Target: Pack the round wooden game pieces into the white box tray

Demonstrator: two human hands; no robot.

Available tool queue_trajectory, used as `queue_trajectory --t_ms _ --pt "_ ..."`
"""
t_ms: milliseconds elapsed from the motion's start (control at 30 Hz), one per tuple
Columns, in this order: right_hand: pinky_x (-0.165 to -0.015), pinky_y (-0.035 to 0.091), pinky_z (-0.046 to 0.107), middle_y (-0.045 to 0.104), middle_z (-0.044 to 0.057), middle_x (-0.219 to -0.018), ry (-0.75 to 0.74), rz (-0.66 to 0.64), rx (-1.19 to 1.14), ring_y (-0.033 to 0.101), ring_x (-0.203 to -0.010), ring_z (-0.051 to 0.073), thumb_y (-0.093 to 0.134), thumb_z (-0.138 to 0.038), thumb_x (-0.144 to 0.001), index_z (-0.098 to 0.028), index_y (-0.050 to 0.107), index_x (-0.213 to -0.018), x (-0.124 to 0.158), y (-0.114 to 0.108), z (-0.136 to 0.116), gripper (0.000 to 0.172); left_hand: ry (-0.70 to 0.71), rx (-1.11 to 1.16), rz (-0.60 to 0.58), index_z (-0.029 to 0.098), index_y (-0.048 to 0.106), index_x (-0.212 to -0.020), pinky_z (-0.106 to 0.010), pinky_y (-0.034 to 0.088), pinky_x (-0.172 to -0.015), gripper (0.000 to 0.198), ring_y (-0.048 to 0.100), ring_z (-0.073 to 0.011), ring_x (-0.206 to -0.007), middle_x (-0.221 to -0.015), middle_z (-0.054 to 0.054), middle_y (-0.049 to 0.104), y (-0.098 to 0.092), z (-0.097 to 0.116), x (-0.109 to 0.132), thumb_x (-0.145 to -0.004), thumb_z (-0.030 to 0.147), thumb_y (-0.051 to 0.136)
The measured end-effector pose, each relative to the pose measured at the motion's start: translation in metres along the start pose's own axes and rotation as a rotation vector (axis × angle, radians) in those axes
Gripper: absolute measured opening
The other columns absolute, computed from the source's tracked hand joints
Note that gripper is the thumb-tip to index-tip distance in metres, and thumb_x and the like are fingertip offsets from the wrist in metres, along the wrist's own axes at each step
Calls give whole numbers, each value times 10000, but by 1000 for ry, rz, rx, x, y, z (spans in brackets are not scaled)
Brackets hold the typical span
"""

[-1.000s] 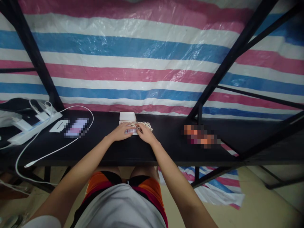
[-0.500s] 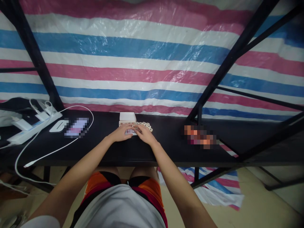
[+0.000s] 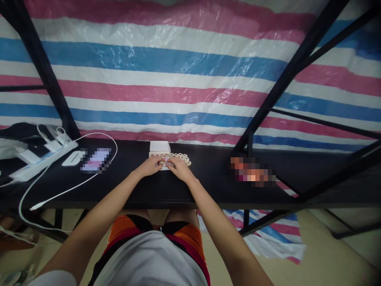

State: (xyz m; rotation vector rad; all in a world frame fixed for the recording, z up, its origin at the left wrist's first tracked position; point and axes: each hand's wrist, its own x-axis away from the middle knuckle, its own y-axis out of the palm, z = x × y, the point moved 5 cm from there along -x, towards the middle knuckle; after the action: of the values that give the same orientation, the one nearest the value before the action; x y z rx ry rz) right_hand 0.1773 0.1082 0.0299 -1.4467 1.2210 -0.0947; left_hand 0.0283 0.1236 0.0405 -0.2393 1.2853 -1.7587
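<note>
Low over the black table, my left hand [image 3: 149, 166] and my right hand [image 3: 180, 168] face each other with bent fingers. Both sets of fingertips close on a small, pale pinkish piece [image 3: 165, 161] between them, too small to make out. Under and just in front of the hands lies a flat white item [image 3: 165, 168], partly covered by fingers. Several round cream discs [image 3: 185, 159] with dark marks lie in rows beyond my right hand. Behind my left hand stands an open white box [image 3: 160, 146], its near part holding more discs, half hidden by the fingers.
On the left of the black table [image 3: 139, 194] are a power strip [image 3: 44, 159] with plugs, a white cable [image 3: 67, 194], a white flat case [image 3: 72, 158] and a blurred-out phone [image 3: 97, 160]. A pixelated orange object [image 3: 251, 172] lies right, near black frame posts [image 3: 268, 103].
The fingers of both hands have drawn inward and bent. The fingertips now pinch at the small pale piece, where before they lay flatter over the white item. Everything else stays put.
</note>
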Motion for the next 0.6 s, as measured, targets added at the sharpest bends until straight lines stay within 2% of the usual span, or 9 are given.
queue_trajectory --t_ms 133,267,500,600 --pt "-930 422 349 640 82 -1035 1 20 -3 556 -1013 209 530 -312 -894 -191 602 -1070 0 -1 -3 225 -46 155 73 199 624 -1057 -290 470 -790 287 627 -178 -817 -894 -30 686 -1 -7 -1 -819 333 534" --pt "-944 423 365 618 91 -1091 -6 36 -17 539 -1063 219 530 -319 -890 -204 577 -1133 0 -5 -9 273 -151 408 132 187 597 -957 -260 480 -729 266 653 -165 -773 -828 -16 710 0 -14 -3 -777 382 607" --pt "-933 433 370 615 93 -1083 -8 70 -45 545 -1060 222 511 -300 -892 -212 579 -1117 0 -12 -15 251 -200 605 119 175 549 -866 -249 468 -635 297 631 -142 -662 -736 -5 699 7 -17 -5 -734 416 661" --pt "-910 443 373 613 96 -1068 -16 67 -35 553 -1029 227 526 -289 -875 -209 582 -1107 0 -12 -17 252 -194 647 93 173 534 -844 -255 474 -642 305 638 -150 -677 -715 -3 690 9 -15 -5 -724 418 671"
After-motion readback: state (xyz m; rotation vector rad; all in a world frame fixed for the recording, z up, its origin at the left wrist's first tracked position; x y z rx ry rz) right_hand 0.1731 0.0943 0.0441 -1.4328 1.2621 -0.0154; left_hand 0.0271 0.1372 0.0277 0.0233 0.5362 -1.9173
